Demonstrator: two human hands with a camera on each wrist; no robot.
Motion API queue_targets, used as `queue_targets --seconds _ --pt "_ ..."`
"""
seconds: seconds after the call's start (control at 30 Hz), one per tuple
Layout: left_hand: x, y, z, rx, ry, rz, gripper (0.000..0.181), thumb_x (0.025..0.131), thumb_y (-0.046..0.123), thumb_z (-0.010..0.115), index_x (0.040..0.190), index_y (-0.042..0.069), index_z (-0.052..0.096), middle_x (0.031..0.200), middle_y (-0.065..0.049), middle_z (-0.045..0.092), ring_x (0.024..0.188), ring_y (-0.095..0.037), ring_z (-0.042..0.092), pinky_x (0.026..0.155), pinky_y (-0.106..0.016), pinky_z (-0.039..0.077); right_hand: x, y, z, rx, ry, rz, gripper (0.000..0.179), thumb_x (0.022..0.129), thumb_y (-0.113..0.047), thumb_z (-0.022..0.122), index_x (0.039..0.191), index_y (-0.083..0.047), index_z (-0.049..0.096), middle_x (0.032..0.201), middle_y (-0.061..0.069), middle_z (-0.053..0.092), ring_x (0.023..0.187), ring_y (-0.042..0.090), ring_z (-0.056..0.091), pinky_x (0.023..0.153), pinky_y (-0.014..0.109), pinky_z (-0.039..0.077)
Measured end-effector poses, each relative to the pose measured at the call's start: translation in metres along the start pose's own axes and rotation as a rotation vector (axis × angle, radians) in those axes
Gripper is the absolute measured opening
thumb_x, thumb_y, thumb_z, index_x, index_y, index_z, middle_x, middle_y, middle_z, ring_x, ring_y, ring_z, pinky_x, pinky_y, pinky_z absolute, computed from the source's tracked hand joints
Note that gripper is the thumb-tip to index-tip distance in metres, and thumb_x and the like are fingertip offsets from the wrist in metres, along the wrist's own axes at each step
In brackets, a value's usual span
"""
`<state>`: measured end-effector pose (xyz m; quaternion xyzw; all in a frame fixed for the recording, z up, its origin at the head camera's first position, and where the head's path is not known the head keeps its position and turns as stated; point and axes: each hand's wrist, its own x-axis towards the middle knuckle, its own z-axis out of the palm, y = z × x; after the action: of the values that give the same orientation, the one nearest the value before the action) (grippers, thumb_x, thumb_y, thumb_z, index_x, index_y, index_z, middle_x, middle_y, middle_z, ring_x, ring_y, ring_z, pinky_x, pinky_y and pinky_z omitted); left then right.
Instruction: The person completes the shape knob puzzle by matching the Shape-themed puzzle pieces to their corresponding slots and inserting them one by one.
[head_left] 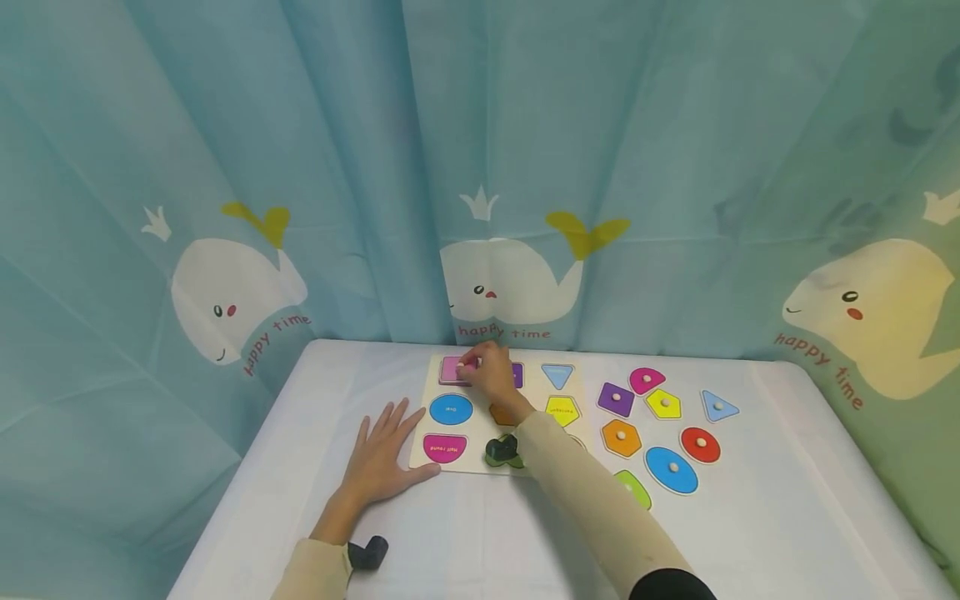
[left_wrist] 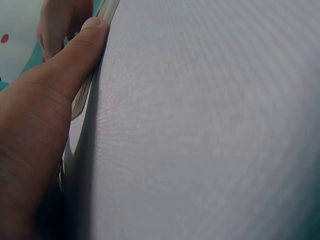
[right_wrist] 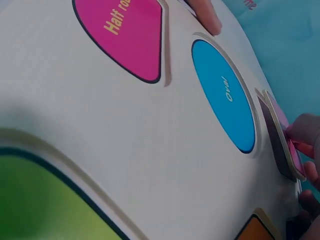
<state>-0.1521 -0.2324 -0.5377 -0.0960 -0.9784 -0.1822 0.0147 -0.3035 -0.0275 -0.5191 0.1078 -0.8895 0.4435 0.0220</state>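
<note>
My right hand (head_left: 497,377) reaches over the far left corner of a cream shape-puzzle board (head_left: 480,427). Thumb and fingertips pinch a pink rectangle puzzle piece (head_left: 450,368). In the right wrist view the pink piece (right_wrist: 280,112) stands slightly tilted over its dark-edged recess, beside the blue oval recess (right_wrist: 220,90). My left hand (head_left: 381,460) lies with fingers spread on the table by the board's left side. Its thumb (left_wrist: 82,50) reaches along the board's near edge. A magenta half-round recess (head_left: 445,448) is close to that thumb.
Loose knobbed pieces lie right of the board: a purple square (head_left: 609,406), yellow pentagon (head_left: 672,412), orange hexagon (head_left: 613,445), red circle (head_left: 711,453), blue oval (head_left: 660,467), green piece (head_left: 637,490), and others. Behind the white table (head_left: 787,517) hangs a blue whale-print curtain (head_left: 360,167).
</note>
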Motion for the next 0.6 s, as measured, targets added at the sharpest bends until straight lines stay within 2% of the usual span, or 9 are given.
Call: queue_targets --seconds 0.13,0.23,0.4,0.6 --pt "-0.0004 0.0011 -0.0015 -0.001 -0.015 -0.005 0.099 0.077 0.068 0.074 0.158 0.021 0.042 0.168 -0.012 0.027 0.155 -0.039 0.019 0.120 -0.070 0.007 -0.0011 -0.0017 0.0027 -0.025 -0.001 0.016 0.011 0.089 -0.017 0.078 0.094 -0.007 0.080 0.115 0.010 0.062 0.113 0.029 0.047 0.100 0.048 0.043" --pt "-0.0003 0.0011 -0.0013 -0.004 -0.027 -0.011 0.099 0.078 0.068 0.073 0.159 0.021 0.040 0.169 -0.011 0.025 0.156 -0.038 0.016 0.121 -0.069 0.005 -0.0020 -0.0016 0.0037 -0.048 0.009 -0.002 0.012 0.088 -0.017 0.079 0.094 -0.006 0.081 0.115 0.010 0.063 0.114 0.030 0.048 0.101 0.050 0.042" --pt "-0.0011 0.0006 -0.0003 0.002 -0.025 -0.013 0.100 0.078 0.069 0.073 0.159 0.021 0.040 0.170 -0.011 0.024 0.157 -0.038 0.015 0.121 -0.068 0.004 -0.0034 0.0004 0.0052 -0.071 0.013 -0.036 0.012 0.088 -0.016 0.080 0.095 -0.007 0.082 0.115 0.011 0.064 0.114 0.031 0.048 0.102 0.052 0.040" --pt "-0.0015 -0.0006 0.0001 0.004 -0.018 -0.010 0.099 0.079 0.068 0.073 0.159 0.021 0.040 0.170 -0.011 0.024 0.156 -0.038 0.015 0.121 -0.068 0.005 -0.0037 0.0022 0.0070 -0.100 0.009 -0.039 0.014 0.089 -0.018 0.079 0.097 -0.007 0.082 0.118 0.011 0.064 0.116 0.032 0.049 0.102 0.051 0.041"
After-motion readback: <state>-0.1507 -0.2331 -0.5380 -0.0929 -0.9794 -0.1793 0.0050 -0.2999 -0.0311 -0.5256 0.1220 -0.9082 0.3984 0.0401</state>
